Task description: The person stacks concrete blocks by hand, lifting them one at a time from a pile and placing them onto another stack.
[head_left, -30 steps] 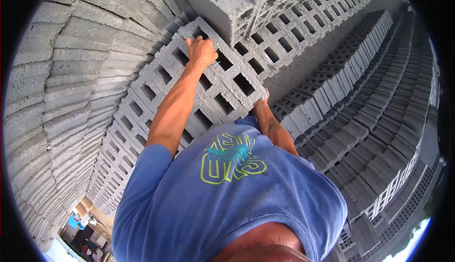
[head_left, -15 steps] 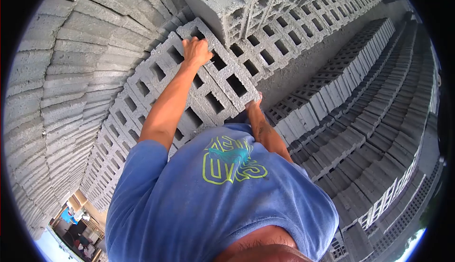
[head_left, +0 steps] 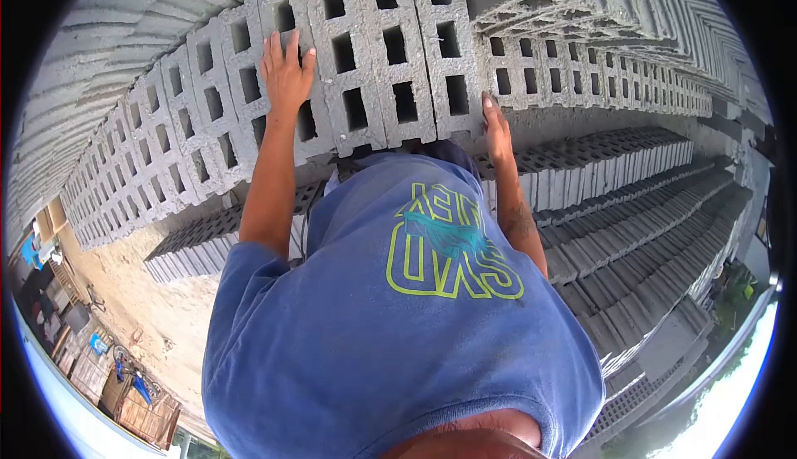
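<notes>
A row of grey hollow concrete blocks stands on edge in front of me, their rectangular holes facing up. My left hand (head_left: 286, 75) lies on top of one of these blocks (head_left: 285, 42), fingers and thumb apart. At the right end of the upper row is an end block (head_left: 438, 12) with three holes, set close against its neighbour with a thin dark seam between. My right hand (head_left: 496, 125) is at this block's lower right side, fingers stretched out and pointing up; whether it presses on the block cannot be made out.
Stacked blocks rise as a wall (head_left: 124, 36) at the left and as another stack (head_left: 564, 2) at the upper right. A lower row (head_left: 598, 98) continues rightward. Further block rows (head_left: 614, 235) lie at the right. Sandy ground (head_left: 170, 318) and a bicycle (head_left: 133, 376) show at lower left.
My left hand has left the hole of the end block and now rests flat further left on the row. My right hand has shifted to that block's right side. The view has turned.
</notes>
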The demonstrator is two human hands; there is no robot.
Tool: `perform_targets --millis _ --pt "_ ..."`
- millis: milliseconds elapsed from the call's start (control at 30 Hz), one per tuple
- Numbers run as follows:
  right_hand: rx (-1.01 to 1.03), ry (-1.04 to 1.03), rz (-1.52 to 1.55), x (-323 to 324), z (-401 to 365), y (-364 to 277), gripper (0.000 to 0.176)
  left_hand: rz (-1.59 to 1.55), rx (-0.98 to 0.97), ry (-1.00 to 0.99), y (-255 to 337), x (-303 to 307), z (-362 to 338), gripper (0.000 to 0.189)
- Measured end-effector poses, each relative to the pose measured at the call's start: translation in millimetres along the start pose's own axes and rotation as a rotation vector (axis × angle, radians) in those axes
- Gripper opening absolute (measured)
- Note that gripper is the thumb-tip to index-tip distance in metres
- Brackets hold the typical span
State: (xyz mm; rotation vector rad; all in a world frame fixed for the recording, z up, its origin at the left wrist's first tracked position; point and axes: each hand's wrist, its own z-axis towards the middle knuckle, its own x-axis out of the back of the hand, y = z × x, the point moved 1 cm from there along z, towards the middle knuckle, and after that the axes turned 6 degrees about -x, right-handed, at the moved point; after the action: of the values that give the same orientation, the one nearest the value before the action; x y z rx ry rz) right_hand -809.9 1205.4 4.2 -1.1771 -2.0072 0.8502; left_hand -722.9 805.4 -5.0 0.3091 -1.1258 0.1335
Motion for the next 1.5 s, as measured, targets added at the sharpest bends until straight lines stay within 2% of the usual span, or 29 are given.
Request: perform_targets --millis 33,67,133,233,267,400,500,567,633,667,733,767,833,900,967,1000,1067,1100,1167,1200,1267,1333,1367,1433,1500 --pt "0.079 -0.014 -0.172 -3 5 -7 0.073 0.008 0.032 -0.006 -3 1 -6 0.050" --pt "0.079 -0.035 -0.189 -7 10 -13 0.073 0.019 0.026 0.005 0 2 -7 0.049" --pt "0.100 -0.002 -0.458 -14 17 -19 0.079 0.009 0.040 0.036 5 2 -6 0.048" --pt "0.178 -0.050 -0.472 -10 28 -8 0.084 0.018 0.096 0.046 9 4 -6 0.049" --pt "0.272 -0.059 -0.450 -11 27 -12 0.082 0.045 0.105 0.054 10 5 -6 0.049" --pt "0.286 -0.089 -0.526 -8 21 -24 0.074 0.050 0.120 0.056 12 5 -6 0.048" --pt "0.253 -0.149 -0.364 -10 13 -33 0.072 0.014 0.151 0.059 15 7 -9 0.048" --pt "0.291 -0.102 -0.398 -11 24 -20 0.072 0.013 0.155 0.074 29 19 -21 0.048" --pt "0.279 -0.124 -0.349 -11 23 -19 0.074 -0.151 0.259 0.032 56 42 -46 0.048" --pt "0.260 -0.144 -0.349 -9 21 -22 0.075 -0.134 0.266 0.024 71 52 -63 0.048" --pt "0.144 -0.205 -0.320 -6 24 -19 0.079 -0.290 0.217 -0.137 100 64 -91 0.050" --pt "0.144 -0.211 -0.317 -8 27 -16 0.079 -0.283 0.219 -0.138 110 70 -96 0.050" --pt "0.234 -0.186 -0.337 -9 33 -12 0.081 -0.182 0.095 -0.365 129 75 -108 0.050" --pt "0.184 -0.215 -0.436 -4 37 -7 0.082 -0.246 0.183 -0.324 118 70 -112 0.046" --pt "0.218 -0.224 -0.439 -4 36 -10 0.082 -0.517 0.189 -0.189 103 73 -107 0.042" --pt "0.250 -0.225 -0.485 -3 36 -14 0.083 -0.512 0.223 -0.186 97 73 -107 0.042" --pt "0.268 -0.273 -0.503 0 40 -14 0.084 -0.342 0.165 -0.035 85 68 -105 0.040" --pt "0.284 -0.295 -0.505 0 40 -17 0.085 -0.337 0.183 -0.026 75 60 -105 0.040" --pt "0.272 -0.340 -0.521 1 41 -23 0.087 -0.188 0.285 0.126 61 52 -103 0.041" --pt "0.272 -0.404 -0.474 2 42 -24 0.091 -0.186 0.300 0.131 62 49 -104 0.041" --pt "0.271 -0.471 -0.433 7 46 -18 0.095 0.022 0.344 0.084 70 45 -103 0.041" --pt "0.378 -0.368 -0.702 12 60 -10 0.094 0.040 0.356 0.119 75 37 -108 0.042" --pt "0.399 -0.353 -0.692 14 58 -19 0.094 0.057 0.359 0.149 75 31 -106 0.042" --pt "0.148 -0.540 -0.604 21 42 -38 0.100 0.052 0.363 0.175 77 29 -105 0.042" --pt "0.245 -0.602 -0.579 21 58 -35 0.105 0.090 0.411 0.150 78 27 -104 0.042"
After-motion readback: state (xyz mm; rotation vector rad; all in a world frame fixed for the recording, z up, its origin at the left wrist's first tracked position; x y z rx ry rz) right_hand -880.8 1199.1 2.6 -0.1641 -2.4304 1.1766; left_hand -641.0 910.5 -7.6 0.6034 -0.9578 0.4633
